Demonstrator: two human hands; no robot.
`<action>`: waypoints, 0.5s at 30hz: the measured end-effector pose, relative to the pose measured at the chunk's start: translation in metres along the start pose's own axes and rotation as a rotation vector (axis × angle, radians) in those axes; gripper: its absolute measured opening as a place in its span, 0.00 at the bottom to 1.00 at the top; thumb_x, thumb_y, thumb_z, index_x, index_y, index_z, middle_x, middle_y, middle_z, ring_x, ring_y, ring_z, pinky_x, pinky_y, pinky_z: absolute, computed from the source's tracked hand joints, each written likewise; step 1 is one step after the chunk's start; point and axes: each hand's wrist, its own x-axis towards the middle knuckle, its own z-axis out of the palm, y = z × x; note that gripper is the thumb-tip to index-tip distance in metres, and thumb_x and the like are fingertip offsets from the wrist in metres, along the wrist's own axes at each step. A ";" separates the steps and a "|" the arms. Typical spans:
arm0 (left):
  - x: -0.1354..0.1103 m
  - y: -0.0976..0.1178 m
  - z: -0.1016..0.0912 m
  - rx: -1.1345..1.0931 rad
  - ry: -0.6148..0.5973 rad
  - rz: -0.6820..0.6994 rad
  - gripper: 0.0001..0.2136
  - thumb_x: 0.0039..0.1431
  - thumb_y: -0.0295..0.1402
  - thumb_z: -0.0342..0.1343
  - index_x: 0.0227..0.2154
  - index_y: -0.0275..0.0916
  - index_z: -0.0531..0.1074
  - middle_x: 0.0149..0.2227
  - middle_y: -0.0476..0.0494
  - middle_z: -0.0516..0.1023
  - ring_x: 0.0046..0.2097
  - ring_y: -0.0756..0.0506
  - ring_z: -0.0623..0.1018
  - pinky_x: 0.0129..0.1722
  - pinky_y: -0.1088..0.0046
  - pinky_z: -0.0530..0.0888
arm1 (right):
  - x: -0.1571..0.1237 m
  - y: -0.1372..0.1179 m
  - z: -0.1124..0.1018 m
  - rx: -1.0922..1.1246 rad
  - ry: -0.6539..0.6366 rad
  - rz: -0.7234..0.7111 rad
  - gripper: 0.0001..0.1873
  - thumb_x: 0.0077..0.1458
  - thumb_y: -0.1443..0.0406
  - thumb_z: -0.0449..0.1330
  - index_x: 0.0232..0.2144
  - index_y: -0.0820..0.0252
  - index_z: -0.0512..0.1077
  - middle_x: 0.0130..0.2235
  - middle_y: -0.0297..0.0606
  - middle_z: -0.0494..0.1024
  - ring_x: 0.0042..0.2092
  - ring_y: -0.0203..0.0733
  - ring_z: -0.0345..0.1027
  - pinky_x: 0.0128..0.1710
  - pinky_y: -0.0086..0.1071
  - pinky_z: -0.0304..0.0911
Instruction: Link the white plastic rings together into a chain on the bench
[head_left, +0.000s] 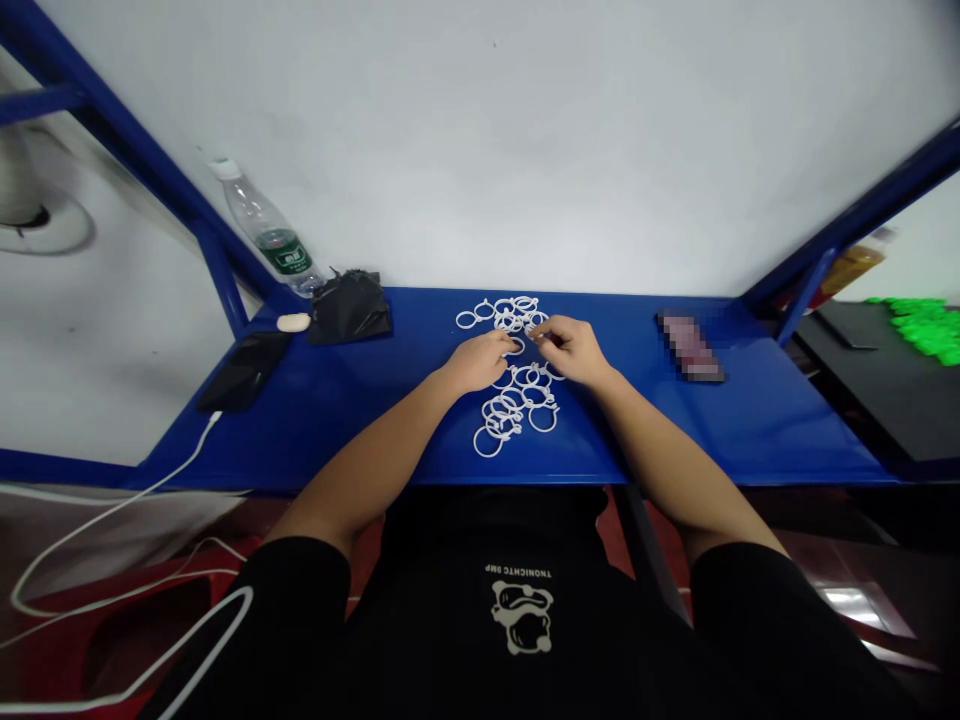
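Note:
Several white plastic rings lie on the blue table [390,430], one cluster [504,314] toward the wall and another [517,405] nearer me. My left hand [480,361] rests between the clusters, its fingers curled and pinching a white ring [514,347]. My right hand [571,349] sits just to its right, fingers pinched on a ring part that meets the left hand's ring. Both hands work close together over the middle of the table.
A clear water bottle [268,230] leans at the back left beside a black bag [349,306] and a small beige object [293,322]. A dark phone [244,371] with a white cable [112,510] lies left. A blurred item [690,346] lies right; green parts [926,325] sit on the neighbouring bench.

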 end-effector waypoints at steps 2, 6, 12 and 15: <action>0.001 -0.001 0.000 0.002 0.007 -0.010 0.23 0.68 0.21 0.50 0.59 0.43 0.80 0.62 0.42 0.78 0.60 0.40 0.80 0.62 0.60 0.77 | 0.000 0.001 0.000 0.000 0.000 -0.009 0.12 0.59 0.67 0.58 0.37 0.57 0.82 0.36 0.38 0.85 0.32 0.39 0.73 0.36 0.34 0.68; 0.003 -0.002 0.001 0.016 0.014 -0.015 0.16 0.71 0.25 0.52 0.50 0.43 0.84 0.58 0.42 0.81 0.57 0.41 0.81 0.61 0.60 0.77 | 0.000 0.001 0.000 0.004 -0.008 -0.008 0.13 0.56 0.69 0.57 0.36 0.56 0.83 0.36 0.38 0.85 0.34 0.42 0.76 0.39 0.36 0.70; 0.000 0.002 0.000 0.004 0.021 -0.051 0.12 0.71 0.33 0.57 0.51 0.45 0.84 0.59 0.42 0.80 0.56 0.40 0.82 0.58 0.60 0.79 | 0.002 -0.003 -0.007 0.005 0.019 0.080 0.14 0.54 0.70 0.56 0.30 0.54 0.82 0.36 0.38 0.86 0.39 0.46 0.80 0.44 0.38 0.73; 0.000 0.003 0.000 -0.019 0.032 -0.044 0.10 0.71 0.36 0.60 0.48 0.45 0.85 0.58 0.42 0.80 0.55 0.40 0.82 0.57 0.60 0.79 | 0.003 -0.002 -0.011 0.021 0.034 0.067 0.14 0.56 0.69 0.55 0.26 0.54 0.79 0.34 0.38 0.85 0.37 0.45 0.79 0.43 0.38 0.73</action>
